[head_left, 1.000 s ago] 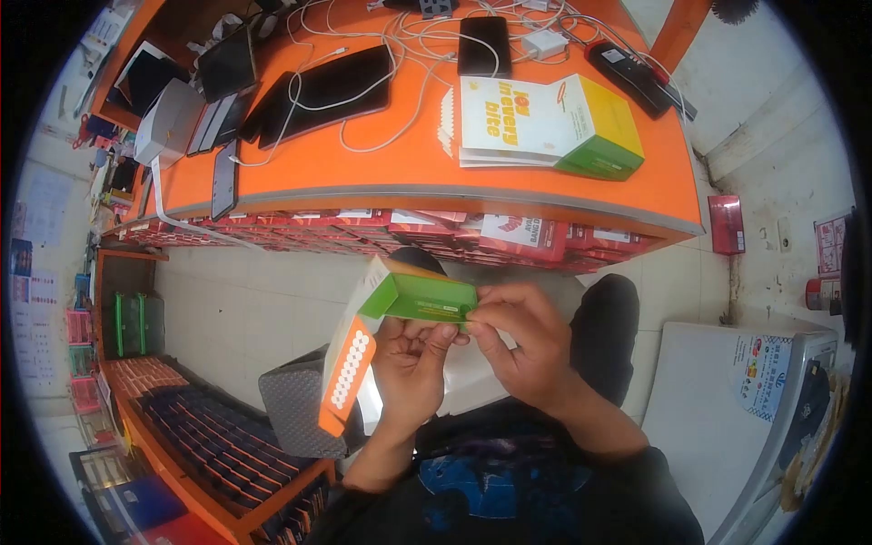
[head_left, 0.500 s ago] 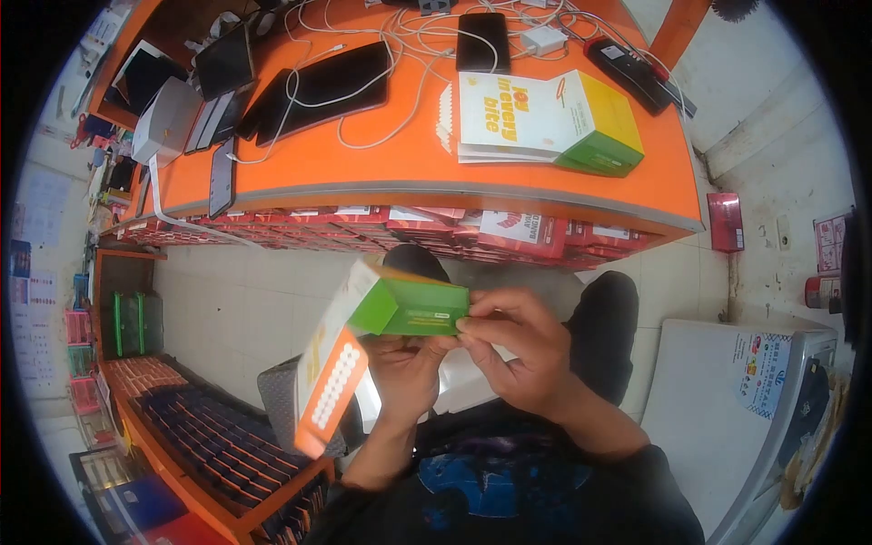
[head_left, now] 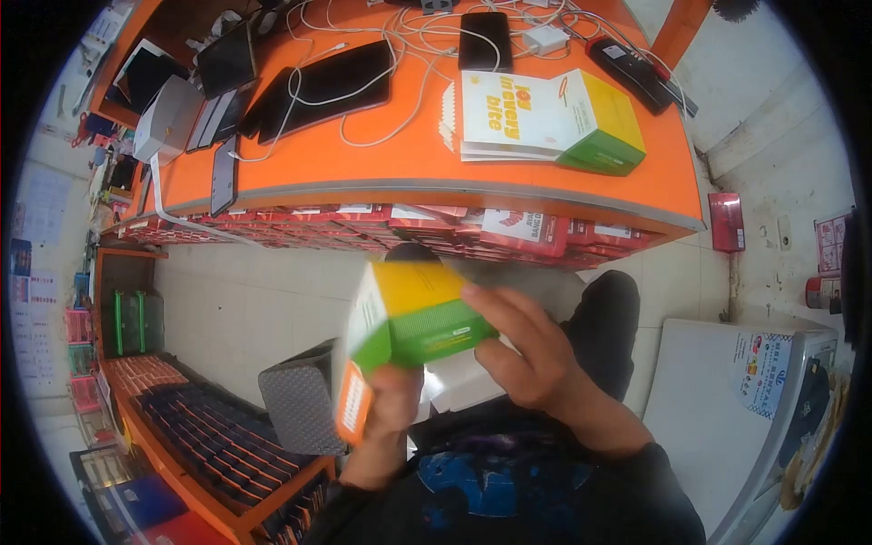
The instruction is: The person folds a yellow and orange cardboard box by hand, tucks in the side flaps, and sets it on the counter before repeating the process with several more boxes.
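Observation:
A yellow, green and white cardboard box (head_left: 425,292) is held above my lap, slightly blurred, with its yellow and green faces turned up. My left hand (head_left: 392,407) is closed on its lower left part, beside an orange strip with a row of white shapes. At the box's right end, the fingers of my right hand (head_left: 527,350) grip the edge between the yellow and green faces. A similar folded box (head_left: 518,123), printed "joy in every bite", lies on the orange table (head_left: 363,168).
White cables (head_left: 422,86), a black tablet (head_left: 331,86) and phones lie across the table. Red boxes (head_left: 522,232) are stacked beneath it. A grey textured stool (head_left: 300,400) stands at lower left, and a white cabinet (head_left: 708,400) at right.
The box has turned in my hands, so its yellow face shows above the green one. The orange strip has swung in and is now partly hidden by my left hand.

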Available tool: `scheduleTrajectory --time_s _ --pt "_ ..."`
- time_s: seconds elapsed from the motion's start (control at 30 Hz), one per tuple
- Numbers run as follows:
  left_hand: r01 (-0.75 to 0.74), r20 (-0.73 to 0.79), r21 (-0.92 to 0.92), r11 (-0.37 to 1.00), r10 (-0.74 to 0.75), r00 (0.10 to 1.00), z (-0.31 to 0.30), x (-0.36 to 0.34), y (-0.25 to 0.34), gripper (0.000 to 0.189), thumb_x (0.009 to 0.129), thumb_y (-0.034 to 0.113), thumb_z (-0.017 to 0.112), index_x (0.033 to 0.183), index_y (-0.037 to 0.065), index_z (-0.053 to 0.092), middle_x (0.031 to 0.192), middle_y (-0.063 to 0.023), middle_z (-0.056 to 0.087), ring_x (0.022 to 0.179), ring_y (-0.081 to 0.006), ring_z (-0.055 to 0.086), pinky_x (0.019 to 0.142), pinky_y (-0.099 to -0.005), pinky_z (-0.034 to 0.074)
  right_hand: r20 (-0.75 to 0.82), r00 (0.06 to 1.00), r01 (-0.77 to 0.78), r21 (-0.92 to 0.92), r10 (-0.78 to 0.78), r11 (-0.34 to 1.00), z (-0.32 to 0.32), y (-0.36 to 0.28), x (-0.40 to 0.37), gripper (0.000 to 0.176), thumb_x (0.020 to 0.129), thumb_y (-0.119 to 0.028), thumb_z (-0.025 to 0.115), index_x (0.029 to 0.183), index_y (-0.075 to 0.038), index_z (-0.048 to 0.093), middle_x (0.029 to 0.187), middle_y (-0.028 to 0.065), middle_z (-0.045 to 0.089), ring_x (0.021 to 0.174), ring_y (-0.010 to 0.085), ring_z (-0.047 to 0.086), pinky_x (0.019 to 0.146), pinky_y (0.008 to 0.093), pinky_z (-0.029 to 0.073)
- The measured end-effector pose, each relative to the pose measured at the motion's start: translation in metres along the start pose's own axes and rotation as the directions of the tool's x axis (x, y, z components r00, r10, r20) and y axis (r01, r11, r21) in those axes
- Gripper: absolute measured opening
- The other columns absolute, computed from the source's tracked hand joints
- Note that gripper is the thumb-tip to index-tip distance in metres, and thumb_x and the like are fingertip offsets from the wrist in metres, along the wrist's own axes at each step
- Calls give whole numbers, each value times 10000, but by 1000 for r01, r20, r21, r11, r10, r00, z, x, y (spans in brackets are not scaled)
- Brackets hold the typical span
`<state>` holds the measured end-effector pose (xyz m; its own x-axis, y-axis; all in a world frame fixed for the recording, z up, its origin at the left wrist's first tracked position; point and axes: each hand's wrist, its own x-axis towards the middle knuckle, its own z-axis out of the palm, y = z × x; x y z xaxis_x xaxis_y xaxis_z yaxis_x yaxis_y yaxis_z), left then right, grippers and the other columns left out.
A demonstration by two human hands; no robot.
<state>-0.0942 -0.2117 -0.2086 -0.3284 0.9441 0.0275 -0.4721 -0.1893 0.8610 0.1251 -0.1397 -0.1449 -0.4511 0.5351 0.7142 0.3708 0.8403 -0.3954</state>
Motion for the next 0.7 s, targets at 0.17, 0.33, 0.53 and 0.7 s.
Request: scheduleTrajectory --time_s 0.17,0.33,0.53,0.7 --pt "229 62 -439 869 -224 973 60 25 44 816 1135 659 396 1526 -43 536 1468 -192 649 1335 -316 649 1151 -452 503 25 1000 3 -59 -2 998 10 -6 -7 183 859 -65 778 958 -12 634 1388 269 691 1128 410 697 893 434 647" --pt "367 -62 -123 922 -376 924 60 20 20 546 1157 379 465 1518 -24 542 1417 -152 676 1291 -263 669 1174 -421 469 59 997 -26 -296 45 955 3 -11 -2 157 884 -106 758 1005 -51 674 1346 178 726 1112 365 702 836 390 623" --pt "162 -21 183 970 -161 987 68 24 27 355 1100 153 666 1413 -6 619 1316 -103 690 1187 -163 655 1010 -319 530 -7 1000 -24 -117 24 993 10 -3 3 214 855 -81 785 1062 -62 730 1198 120 746 1042 306 718 793 378 605" --pt "-128 81 727 675 100 992 42 15 8 348 1062 191 766 1341 5 671 1253 -95 720 1053 -200 670 912 -355 549 -156 919 -314 266 362 912 18 -5 6 282 841 43 830 1104 -24 752 1095 130 735 885 288 746 760 374 613"
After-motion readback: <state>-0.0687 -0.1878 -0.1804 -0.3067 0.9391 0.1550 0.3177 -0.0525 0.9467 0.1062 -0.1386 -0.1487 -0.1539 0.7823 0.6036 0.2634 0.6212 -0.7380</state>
